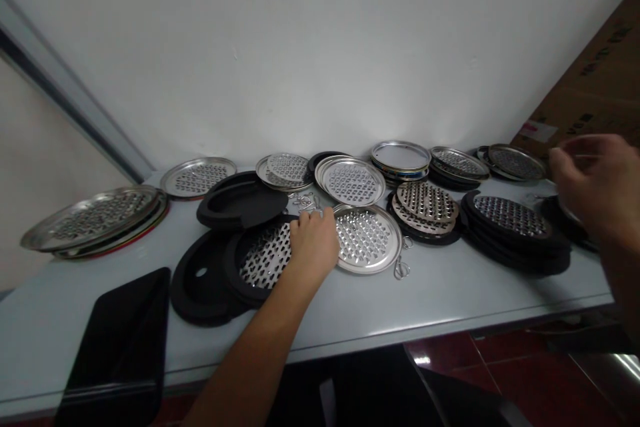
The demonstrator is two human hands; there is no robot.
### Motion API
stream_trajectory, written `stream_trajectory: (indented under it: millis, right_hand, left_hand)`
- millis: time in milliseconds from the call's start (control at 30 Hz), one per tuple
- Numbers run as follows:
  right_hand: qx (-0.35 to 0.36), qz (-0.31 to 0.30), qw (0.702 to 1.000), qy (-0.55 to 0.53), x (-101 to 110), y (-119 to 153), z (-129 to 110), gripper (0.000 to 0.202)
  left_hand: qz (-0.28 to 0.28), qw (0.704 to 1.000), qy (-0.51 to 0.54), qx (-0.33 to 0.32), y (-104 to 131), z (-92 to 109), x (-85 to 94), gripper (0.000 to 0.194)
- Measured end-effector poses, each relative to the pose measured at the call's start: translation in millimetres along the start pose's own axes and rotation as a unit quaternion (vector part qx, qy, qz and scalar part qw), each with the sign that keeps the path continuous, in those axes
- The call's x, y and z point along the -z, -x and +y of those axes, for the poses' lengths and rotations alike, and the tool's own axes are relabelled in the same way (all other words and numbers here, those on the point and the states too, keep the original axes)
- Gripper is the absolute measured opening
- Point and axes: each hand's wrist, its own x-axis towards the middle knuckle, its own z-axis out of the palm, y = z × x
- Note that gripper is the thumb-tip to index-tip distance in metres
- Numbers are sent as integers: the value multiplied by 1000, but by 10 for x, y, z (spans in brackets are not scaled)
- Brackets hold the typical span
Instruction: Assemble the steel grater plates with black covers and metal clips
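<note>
My left hand [316, 240] is closed, fingers curled, over the gap between a black-rimmed round grater [265, 259] and a silver grater plate [367, 240]; what its fingertips hold, if anything, is hidden. Small wire clips [303, 200] lie just beyond its knuckles. My right hand [597, 180] is raised at the far right, above a dark round stack [567, 223]. Its thumb and fingers curve toward each other, but motion blur hides whether anything is between them. More wire clips [401, 269] lie beside the silver plate.
Stacks of round graters and black rings line the wall, including a silver stack [95, 217] at the left and a black one [515, 227] at the right. A dark flat tablet-like object [120, 347] lies front left. Cardboard boxes [595, 73] stand at the right.
</note>
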Motion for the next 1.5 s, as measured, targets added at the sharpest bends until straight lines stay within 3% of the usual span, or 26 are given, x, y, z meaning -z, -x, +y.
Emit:
stream_trajectory:
  millis: [67, 167, 233, 333, 633, 767, 900, 1067, 1200, 1333, 1500]
  right_hand:
    - [127, -88, 985, -80, -107, 109, -624, 31]
    - [362, -193, 902, -135, -304, 418, -1447, 43]
    - [414, -229, 871, -130, -423, 626, -1820, 49]
    - [406, -246, 875, -92, -532, 823, -2092, 41]
    - [379, -208, 897, -85, -601, 753, -2024, 36]
    - [356, -182, 911, -105, -656, 704, -1963, 35]
    - [372, -193, 902, -106, -717, 713, -1922, 34]
    - [408, -214, 882, -99, -744, 762, -1940, 35]
    - [405, -196, 887, -100, -690, 786, -1945, 38]
    - [404, -170, 891, -120, -610, 789, -1926, 40]
    - [405, -153, 887, -163, -547, 797, -1939, 38]
  left_hand:
    - [1, 1000, 2, 4, 6, -1, -10, 25]
    - [7, 1000, 4, 13, 20, -8, -11, 25]
    - [8, 1000, 5, 17, 27, -13, -6, 27]
    - [2, 1000, 6, 18, 35, -13, 4, 28]
    - [-6, 1000, 27, 4, 51, 3, -24, 27]
    - [0, 1000, 22, 7, 67, 7, 50, 25]
    - [10, 1000, 10, -7, 312, -95, 237, 31]
    - [-82, 995, -51, -7, 776, -364, 261, 48]
    - [-19, 993, -97, -63, 916, -509, 118, 42]
    - [55, 983, -127, -122, 933, -500, 36, 42]
    - [84, 974, -137, -160, 962, -455, 53, 40]
